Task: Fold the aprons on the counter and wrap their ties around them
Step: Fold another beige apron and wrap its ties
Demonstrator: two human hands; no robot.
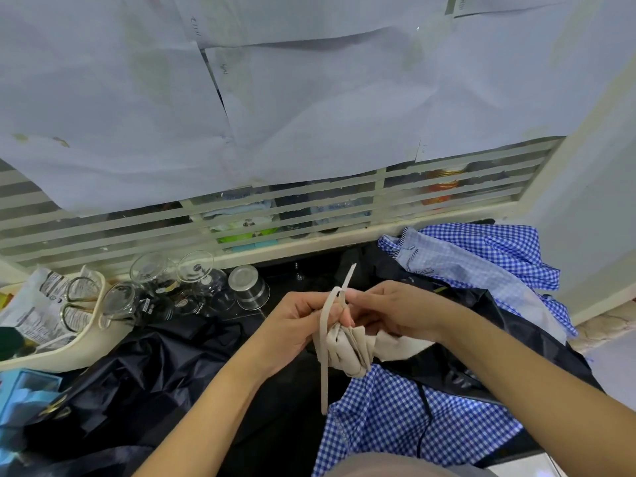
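Left hand (292,325) and right hand (392,311) both held up over the middle of the counter (303,270), fingers curled and meeting at the top of a folded beige apron (354,352). Left grips the bundle's left side with the tie (323,373) looped over it. Right pinches the tie where a short end pokes up on the far side. Long end hangs loose toward the near edge. Looks like the wrap is mostly on and the end needs securing. Risks: pleats on the bundle's near end look loose, so slack in the tie could let the fold splay. The dangling end could snag the blue check apron (389,418) right below. Glasses (161,280) and a steel cup (249,287) sit far left, and a wide pull that way could knock them. Black apron (144,370) heaped near left, not yet folded.
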